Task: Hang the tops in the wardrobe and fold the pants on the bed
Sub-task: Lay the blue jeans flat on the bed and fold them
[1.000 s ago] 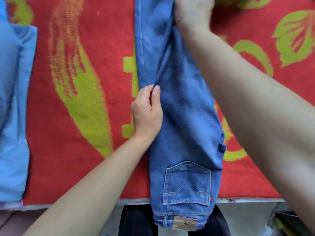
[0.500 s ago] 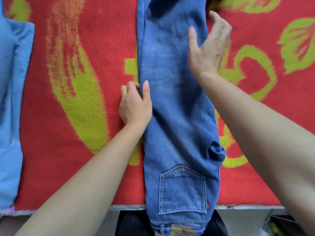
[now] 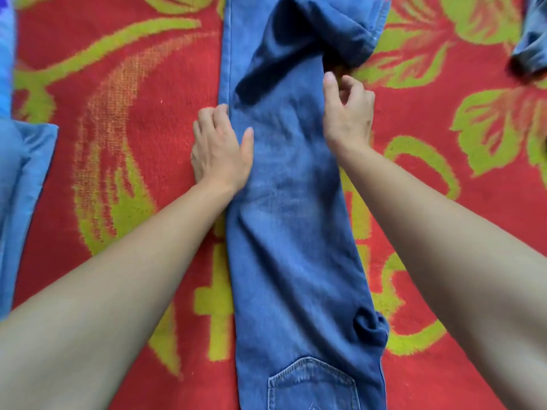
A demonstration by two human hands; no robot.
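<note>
A pair of blue jeans (image 3: 293, 220), folded lengthwise leg on leg, lies stretched away from me on the bed's red and green blanket (image 3: 124, 119). A back pocket shows at the bottom edge. The far leg end is bunched and turned back near the top. My left hand (image 3: 220, 149) grips the jeans' left edge, thumb on top and fingers curled under it. My right hand (image 3: 347, 113) sits at the right edge just below the bunched end, fingers curled at the fabric; whether it grips is unclear.
A light blue garment (image 3: 20, 184) lies flat along the left edge of the blanket. Another piece of blue denim (image 3: 532, 39) sits at the top right corner.
My view has moved further over the bed. My left hand slid up the jeans' left edge. My right hand came back from the far leg end to the right edge.
</note>
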